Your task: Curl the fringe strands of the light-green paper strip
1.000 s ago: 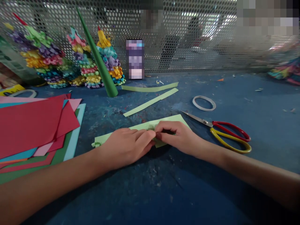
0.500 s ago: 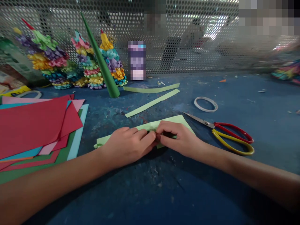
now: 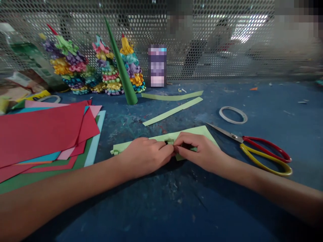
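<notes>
A light green paper strip [image 3: 202, 133] lies on the blue table under both my hands. Small curled loops [image 3: 115, 152] show at its left end, and others between my hands. My left hand [image 3: 145, 156] rests across the strip, its fingers bent and closed on the near edge. From the other side my right hand [image 3: 198, 148] pinches the same edge between thumb and forefinger. The fingertips of both hands meet, so the exact bit of paper between them is hidden. Scissors [image 3: 242, 138] with red and yellow handles lie just right of my right hand.
Two loose green strips [image 3: 173, 111] lie beyond my hands. A tape roll [image 3: 233, 115] sits behind the scissors. Stacked coloured paper [image 3: 47, 134] is at left. A green paper cone [image 3: 123, 74] and several ruffled paper cones [image 3: 111, 74] stand before a perforated metal panel [image 3: 202, 64].
The whole scene has shifted to the right in view as the camera turned left. My hands stay on the strip in nearly the same grip.
</notes>
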Demonstrator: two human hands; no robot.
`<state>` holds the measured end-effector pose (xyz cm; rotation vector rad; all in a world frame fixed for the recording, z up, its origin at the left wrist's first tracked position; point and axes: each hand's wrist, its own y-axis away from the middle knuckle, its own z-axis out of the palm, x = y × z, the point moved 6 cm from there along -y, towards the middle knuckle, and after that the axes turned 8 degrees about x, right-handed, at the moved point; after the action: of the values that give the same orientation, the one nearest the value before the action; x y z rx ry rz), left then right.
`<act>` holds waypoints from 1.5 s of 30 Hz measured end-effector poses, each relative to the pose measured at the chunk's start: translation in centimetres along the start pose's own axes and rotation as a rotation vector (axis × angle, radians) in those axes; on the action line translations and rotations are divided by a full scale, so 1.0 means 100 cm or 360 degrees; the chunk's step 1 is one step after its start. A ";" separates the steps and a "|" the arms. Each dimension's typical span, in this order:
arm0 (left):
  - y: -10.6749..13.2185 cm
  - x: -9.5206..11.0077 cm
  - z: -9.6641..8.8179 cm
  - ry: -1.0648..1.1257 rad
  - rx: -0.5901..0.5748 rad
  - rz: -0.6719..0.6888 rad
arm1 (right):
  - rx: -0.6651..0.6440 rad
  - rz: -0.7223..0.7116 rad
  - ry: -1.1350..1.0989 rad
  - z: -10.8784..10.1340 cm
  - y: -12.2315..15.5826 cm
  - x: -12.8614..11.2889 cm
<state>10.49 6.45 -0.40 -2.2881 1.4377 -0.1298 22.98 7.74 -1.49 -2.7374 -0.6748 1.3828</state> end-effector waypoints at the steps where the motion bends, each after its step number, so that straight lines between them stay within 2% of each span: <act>1: 0.000 0.000 0.001 0.0016 -0.0006 0.0008 | -0.0011 0.0015 0.0005 0.000 0.000 0.000; 11: 0.002 0.003 0.002 -0.0084 -0.0056 0.0105 | -0.0027 0.0031 -0.0015 0.001 0.000 -0.002; 20: 0.002 0.001 0.004 -0.0022 -0.0060 0.0092 | 0.0028 -0.0015 -0.0043 -0.003 0.002 -0.005; 28: 0.000 0.001 -0.002 -0.0030 0.0062 0.0023 | -0.0030 0.0130 -0.0078 0.000 0.001 -0.002; 37: 0.001 0.007 -0.005 -0.0093 0.0004 0.0171 | -0.0048 0.0217 -0.0163 -0.001 0.001 -0.003; 41: 0.000 0.005 -0.004 -0.0026 0.0006 0.0151 | -0.0033 0.0192 -0.0161 -0.002 0.002 -0.004; 45: 0.001 0.000 0.000 0.0053 0.0008 0.0036 | 0.0069 0.0071 -0.0071 -0.005 0.004 -0.007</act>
<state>10.44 6.44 -0.44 -2.2748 1.4776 -0.1654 23.12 7.24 -0.77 -2.7116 -0.5819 1.4537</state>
